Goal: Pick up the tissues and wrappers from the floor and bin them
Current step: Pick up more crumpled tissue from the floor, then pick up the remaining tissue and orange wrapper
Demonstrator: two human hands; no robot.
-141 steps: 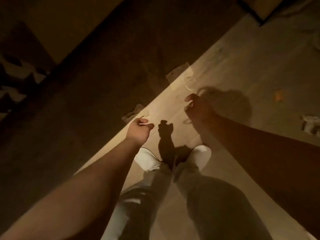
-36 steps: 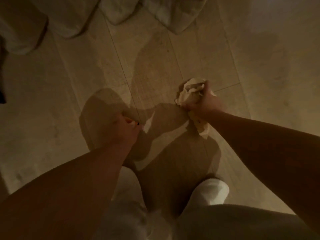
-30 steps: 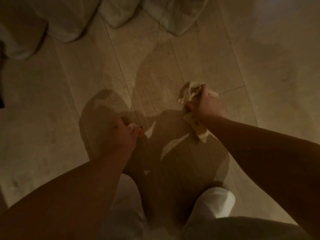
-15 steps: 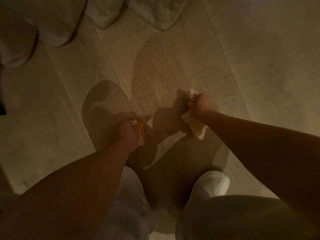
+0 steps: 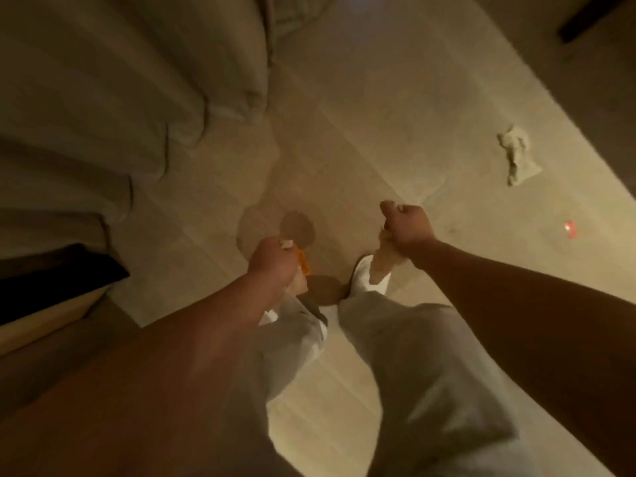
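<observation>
My right hand [image 5: 407, 228] is a closed fist around crumpled tissues [image 5: 386, 261], whose pale ends stick out above and below the fist. My left hand [image 5: 273, 266] is closed on an orange wrapper [image 5: 304, 265] with a bit of pale paper showing beside it. Both fists hover over the tiled floor above my feet. A loose crumpled tissue [image 5: 517, 153] lies on the floor at the right. Further right, a small red wrapper [image 5: 569, 229] lies flat on the tiles. No bin is in view.
White bedding [image 5: 113, 98] hangs down to the floor along the left and top. A dark-topped wooden piece of furniture [image 5: 51, 287] juts in at the left edge. A dark object [image 5: 599, 15] sits at the top right. My white shoes [image 5: 370, 284] stand below my hands.
The view has swung right and pulled back, bringing the loose tissue and red wrapper into sight. Both hands keep their hold; the right fist has squeezed its tissues smaller.
</observation>
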